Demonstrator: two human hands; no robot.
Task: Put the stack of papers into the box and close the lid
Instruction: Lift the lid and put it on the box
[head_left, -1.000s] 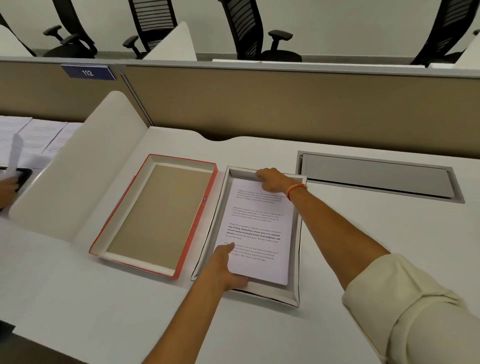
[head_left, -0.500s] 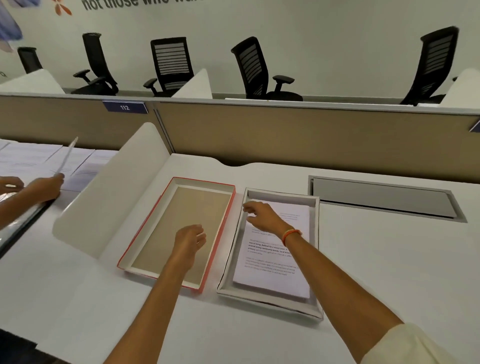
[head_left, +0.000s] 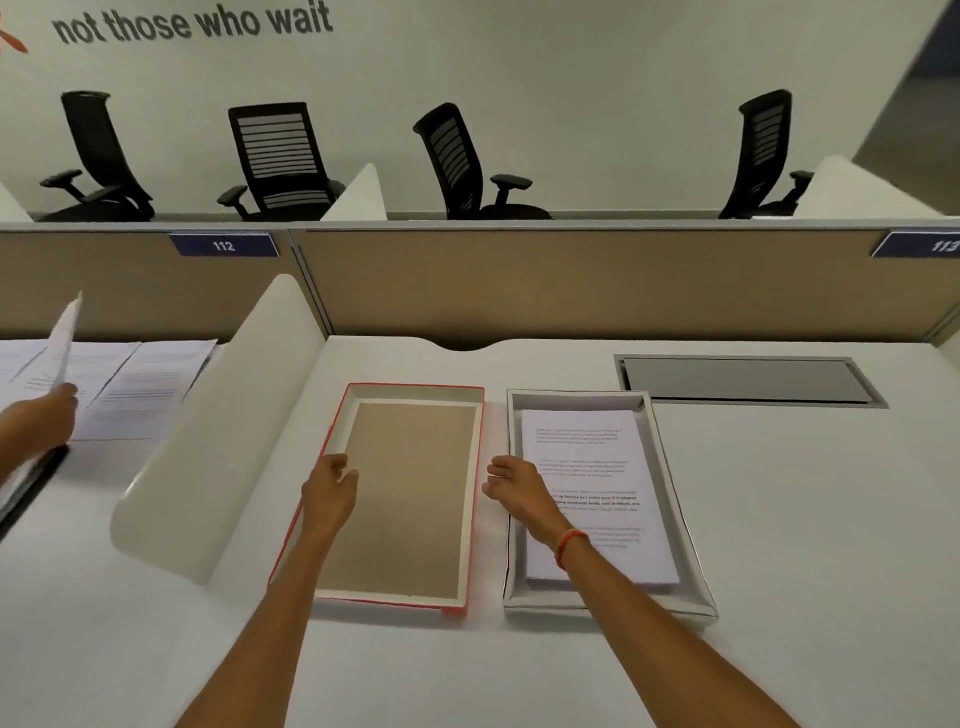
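Stack of papers (head_left: 597, 493) lies in the grey box (head_left: 675, 499) at centre right; lid-closing step in hand: left hand (head_left: 330, 493) and right hand (head_left: 514, 486), both open and empty, flank the upturned red-edged lid (head_left: 470, 499) at centre, which next needs gripping, flipping and seating over the box.

Left hand (head_left: 330, 493) and right hand (head_left: 517, 488) reach forward (fingers loosely curled), empty.

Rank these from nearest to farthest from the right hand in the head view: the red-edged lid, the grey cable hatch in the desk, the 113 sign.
1. Red-edged lid: just left of the right hand, which hovers open at its rim.
2. Grey cable hatch: set in the desk, behind and to the right.
3. 113 sign: on the partition, far right corner.
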